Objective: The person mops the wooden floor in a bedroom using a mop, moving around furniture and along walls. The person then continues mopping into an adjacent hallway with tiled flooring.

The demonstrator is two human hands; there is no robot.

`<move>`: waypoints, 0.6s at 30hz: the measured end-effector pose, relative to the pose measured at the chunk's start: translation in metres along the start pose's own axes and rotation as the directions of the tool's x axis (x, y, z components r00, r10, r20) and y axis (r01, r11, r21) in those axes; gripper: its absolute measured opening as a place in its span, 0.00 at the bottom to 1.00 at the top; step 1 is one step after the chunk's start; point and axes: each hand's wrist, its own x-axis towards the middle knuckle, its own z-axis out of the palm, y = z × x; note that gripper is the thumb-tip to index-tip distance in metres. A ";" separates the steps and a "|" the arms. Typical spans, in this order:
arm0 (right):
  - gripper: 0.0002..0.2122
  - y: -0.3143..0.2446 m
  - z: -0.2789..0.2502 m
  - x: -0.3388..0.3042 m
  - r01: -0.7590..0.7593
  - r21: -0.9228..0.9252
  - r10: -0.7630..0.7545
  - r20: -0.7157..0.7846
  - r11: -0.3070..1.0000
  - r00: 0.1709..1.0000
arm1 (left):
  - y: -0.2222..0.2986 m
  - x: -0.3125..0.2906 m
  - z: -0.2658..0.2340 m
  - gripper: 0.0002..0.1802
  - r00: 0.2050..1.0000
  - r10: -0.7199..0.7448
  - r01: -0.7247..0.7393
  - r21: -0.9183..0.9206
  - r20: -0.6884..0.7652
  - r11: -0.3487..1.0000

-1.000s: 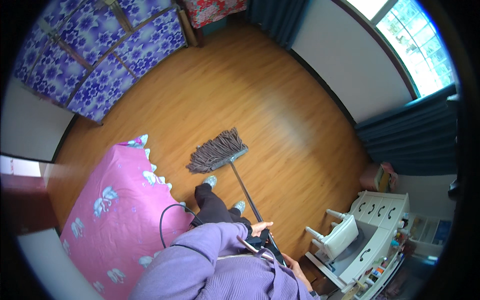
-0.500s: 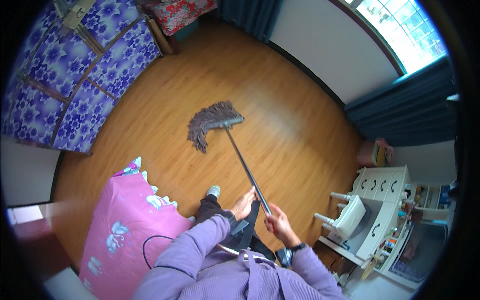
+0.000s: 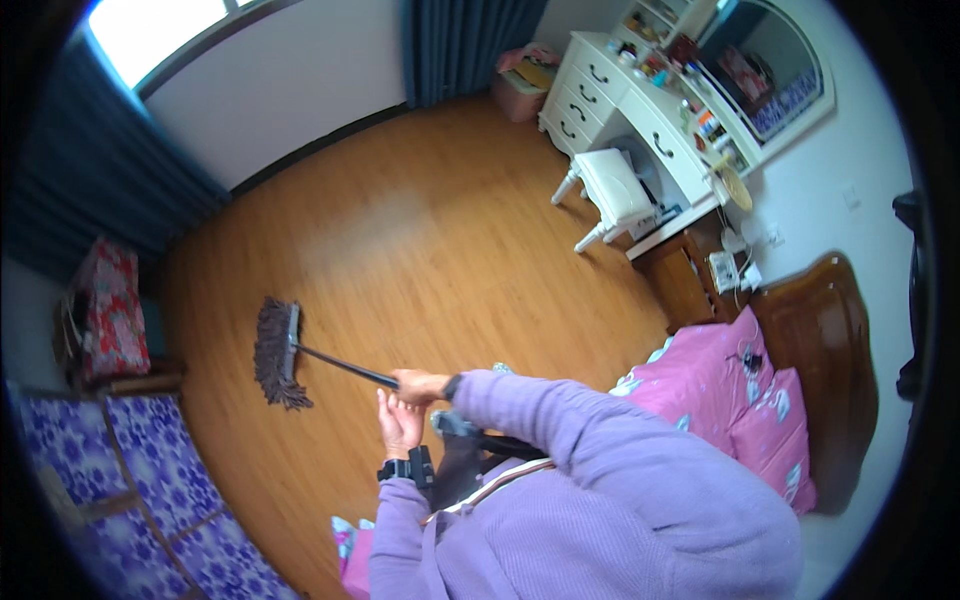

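Note:
A mop (image 3: 275,352) with a grey-brown shaggy head lies on the wooden floor, left of centre. Its dark handle (image 3: 350,370) slants from the head up to my hands. My right hand (image 3: 422,385) is closed round the handle, its arm reaching across from the right. Just below it, my left hand (image 3: 401,424) is closed at the handle with the palm side showing; part of its grip is hidden. The two hands are touching or nearly so. A black watch-like device (image 3: 408,467) sits on my left wrist.
A white dressing table (image 3: 600,85) with a white stool (image 3: 615,188) stands at the far right. Nearer are a pink-covered bed (image 3: 690,375) and its wooden headboard (image 3: 825,370). At left are a purple flowered cabinet (image 3: 165,450), a red flowered box-like item (image 3: 117,310) and blue curtains (image 3: 110,150).
My view has turned, so the room's furniture has shifted round in the picture. The mop head now lies further left and lower. My hands have come closer together on the handle.

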 end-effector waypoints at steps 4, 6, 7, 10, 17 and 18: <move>0.10 0.089 -0.050 -0.077 0.117 0.183 -0.116 -0.013 0.976 0.993 | -0.035 0.024 0.017 0.46 0.939 -0.344 0.342 -0.098 -0.001 0.935; 0.09 0.128 -0.079 -0.134 0.058 0.092 -0.062 0.050 0.994 0.997 | -0.068 0.027 0.030 0.52 0.875 -0.481 0.478 -0.067 -0.045 0.876; 0.07 0.143 -0.085 -0.171 0.116 0.126 -0.115 -0.009 0.985 0.993 | -0.088 0.023 0.035 0.54 0.834 -0.546 0.542 -0.069 -0.074 0.837; 0.09 0.158 -0.090 -0.272 -0.104 0.421 0.097 0.040 0.901 0.995 | -0.136 0.014 0.050 0.61 0.644 -0.765 0.763 0.073 -0.010 0.642; 0.16 0.140 -0.075 -0.349 -0.204 0.667 0.340 -0.079 0.716 0.937 | -0.186 0.021 0.069 0.62 0.432 -0.883 0.886 0.272 -0.185 0.376; 0.16 0.143 -0.077 -0.341 -0.199 0.683 0.352 -0.091 0.702 0.932 | -0.186 0.025 0.070 0.60 0.455 -0.873 0.870 0.297 -0.177 0.393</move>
